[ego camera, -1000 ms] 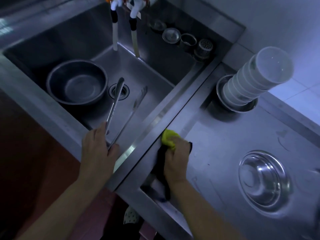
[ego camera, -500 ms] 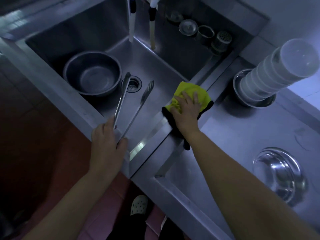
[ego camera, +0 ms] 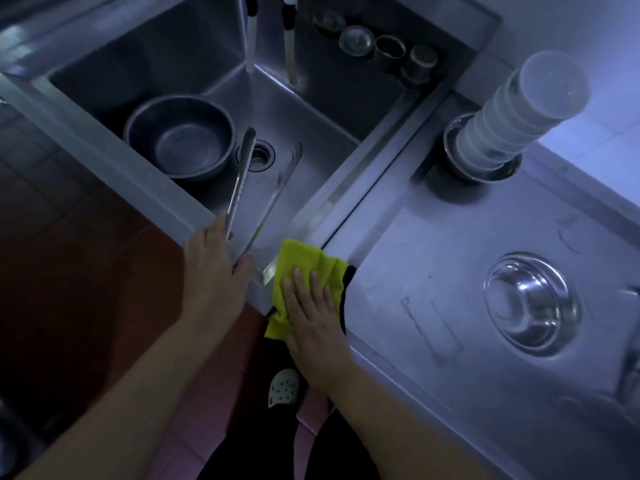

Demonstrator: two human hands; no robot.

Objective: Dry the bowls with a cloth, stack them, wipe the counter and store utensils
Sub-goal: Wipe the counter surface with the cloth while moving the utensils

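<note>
Head view, looking down at a steel sink (ego camera: 104, 109) and worktop (ego camera: 433, 237). Left hand (ego camera: 211, 268) grips the hinge end of metal tongs (ego camera: 252, 192), fingers curled round it at the sink's near rim. Tongs' long axis runs from the hand up and slightly right, away from the person; both arms splayed, tips pointing toward the drain (ego camera: 258, 155), one tip over it, the other to its right. Tongs are over the basin; can't tell if tips touch the bottom. Right hand (ego camera: 311, 306) lies flat on a yellow cloth (ego camera: 304, 261), fingers (ego camera: 298, 282) straight and spread, pressing it down, not clenching. Cloth sits on the front corner where sink rim meets worktop, dark underside showing at its right edge, near edge hanging over the front. Metal bowl (ego camera: 180, 136) upright in the sink, left of the drain, just beside the left tong arm. On the worktop: stack of white bowls (ego camera: 519, 109) standing in a metal dish (ego camera: 457, 157) at the back, leaning right in this wide-angle view; inverted steel bowl (ego camera: 531, 303) toward the right, well apart from the cloth. Two taps (ego camera: 270, 36) at the back of the sink, small strainers (ego camera: 388, 46) on the ledge beside them.
</note>
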